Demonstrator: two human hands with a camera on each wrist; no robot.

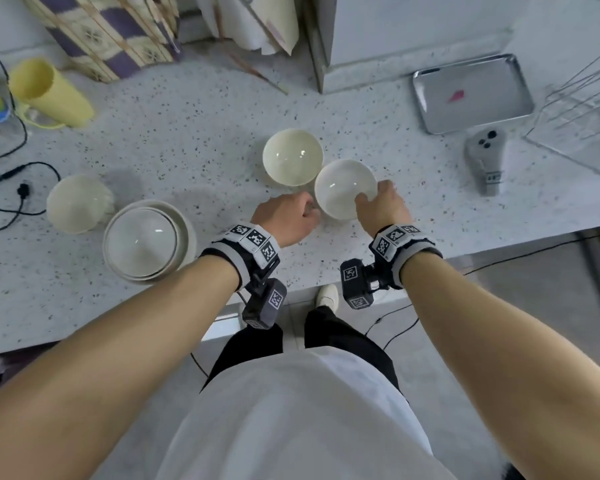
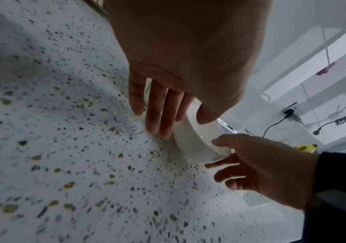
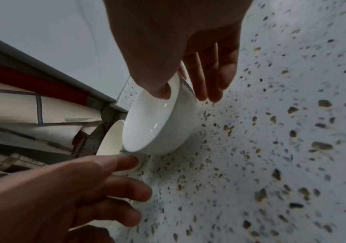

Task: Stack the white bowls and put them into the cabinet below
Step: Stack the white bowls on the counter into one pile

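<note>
A white bowl [image 1: 340,190] sits at the middle of the speckled counter [image 1: 205,140], rim against a cream bowl [image 1: 292,156] behind it. My right hand [image 1: 368,195] grips the white bowl [image 3: 157,125] at its right rim, thumb inside and fingers [image 3: 209,78] down the outer wall. My left hand [image 1: 309,211] is at the bowl's left side. Its fingers [image 2: 157,113] are straight, tips at the bowl's [image 2: 197,138] foot, and the thumb lies on the wall. Left of them stand a stack of white bowls [image 1: 146,240] and an upturned cream bowl [image 1: 78,202].
A yellow cup [image 1: 49,93] and a black cable [image 1: 21,188] lie at the far left. A steel tray [image 1: 471,93], a grey phone [image 1: 487,157] and a wire rack [image 1: 582,116] are at the right. The counter's front edge [image 1: 326,282] runs just behind my wrists.
</note>
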